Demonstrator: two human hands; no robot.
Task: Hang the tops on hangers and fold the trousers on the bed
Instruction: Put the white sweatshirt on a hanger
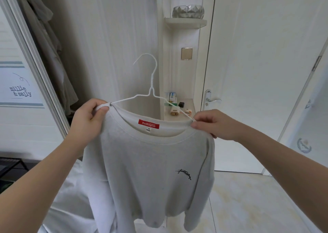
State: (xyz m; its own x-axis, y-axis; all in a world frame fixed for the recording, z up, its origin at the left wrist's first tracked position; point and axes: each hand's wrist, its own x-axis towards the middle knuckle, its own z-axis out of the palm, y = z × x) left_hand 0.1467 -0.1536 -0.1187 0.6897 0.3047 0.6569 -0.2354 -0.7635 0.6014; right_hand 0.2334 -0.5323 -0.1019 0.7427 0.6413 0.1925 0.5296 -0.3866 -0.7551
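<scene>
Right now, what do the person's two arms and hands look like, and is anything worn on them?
Both forearms are bare up to the frame edge: no sleeve shows. The left hand and the right hand wear no gloves, and no ring, watch or bracelet can be seen. The fingernails look short and unpainted.

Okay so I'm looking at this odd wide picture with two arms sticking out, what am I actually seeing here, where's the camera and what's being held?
The single picture comes from a wide-angle camera worn on a person's head, looking down at their own bare arms. The left hand and right hand each pinch a shoulder of a pale grey sweatshirt, which is threaded onto a white wire hanger. The hook is free, not on any rail yet. Behind are a glass bowl on a small shelf, a white door, and clothes hanging in a wardrobe.
</scene>
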